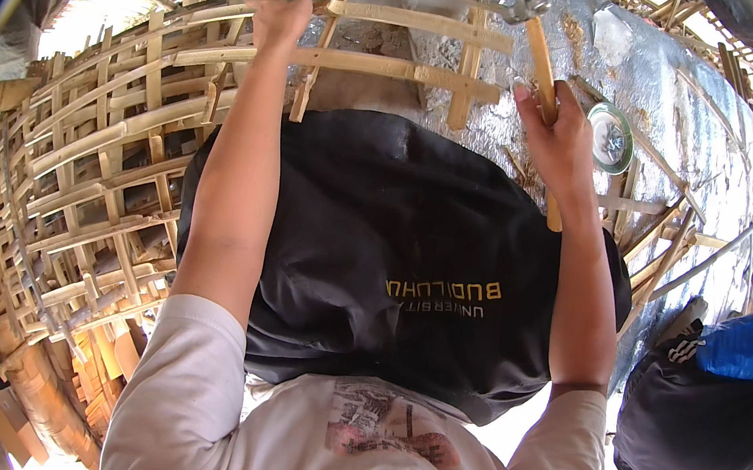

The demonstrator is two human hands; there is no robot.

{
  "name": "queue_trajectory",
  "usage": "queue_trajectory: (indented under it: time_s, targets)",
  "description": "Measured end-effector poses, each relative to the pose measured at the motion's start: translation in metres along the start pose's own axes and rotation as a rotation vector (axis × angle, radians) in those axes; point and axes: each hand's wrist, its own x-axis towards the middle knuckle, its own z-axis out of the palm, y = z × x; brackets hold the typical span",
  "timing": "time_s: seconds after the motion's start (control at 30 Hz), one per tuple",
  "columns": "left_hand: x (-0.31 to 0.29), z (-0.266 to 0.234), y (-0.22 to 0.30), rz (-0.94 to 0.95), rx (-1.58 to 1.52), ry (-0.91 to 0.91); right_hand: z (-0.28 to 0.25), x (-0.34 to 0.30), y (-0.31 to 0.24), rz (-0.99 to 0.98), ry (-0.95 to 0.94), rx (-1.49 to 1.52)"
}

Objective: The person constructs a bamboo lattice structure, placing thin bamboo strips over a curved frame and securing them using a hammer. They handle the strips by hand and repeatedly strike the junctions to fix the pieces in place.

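Note:
My right hand (555,140) grips the wooden handle of a hammer (542,62), its metal head raised at the far end. The head is over the right ends of the slats in a bamboo lattice (398,69). My left hand (278,22) is closed around a slat at the lattice's far side, its fingertips partly hidden. Crossed light-brown slats spread out from there to the left and toward me. Beside my right hand sits a round green-rimmed bowl (629,126) holding small silvery pieces, too small to make out.
A black cloth (376,235) covers my lap. A shiny silvery sheet (694,134) lies under the work, with loose bamboo strips (665,245) on its right. Another person in dark clothing (703,430) sits at the right, a blue item (750,341) beside them. Cardboard pieces (97,369) lie at the lower left.

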Motion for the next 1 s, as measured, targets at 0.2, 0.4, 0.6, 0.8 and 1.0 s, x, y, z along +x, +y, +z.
queue_trajectory:
  time_s: [0.2, 0.4, 0.6, 0.8, 1.0]
  targets:
    - [-0.020, -0.001, 0.013, -0.004, 0.138, -0.015, 0.025, 0.000, 0.018, -0.117, 0.009, -0.052]
    - [-0.014, 0.004, 0.003, 0.082, 0.236, 0.059, 0.033, 0.001, 0.018, -0.140, -0.042, -0.206]
    - [-0.007, 0.012, 0.000, 0.103, 0.265, 0.047, 0.043, 0.004, 0.037, -0.166, -0.102, -0.270]
    - [0.039, 0.018, -0.024, 0.212, 0.283, 0.184, 0.046, 0.001, 0.039, -0.180, -0.075, -0.245]
    - [0.042, -0.019, -0.014, -0.092, -0.235, -0.501, 0.049, 0.000, 0.038, -0.161, -0.076, -0.195]
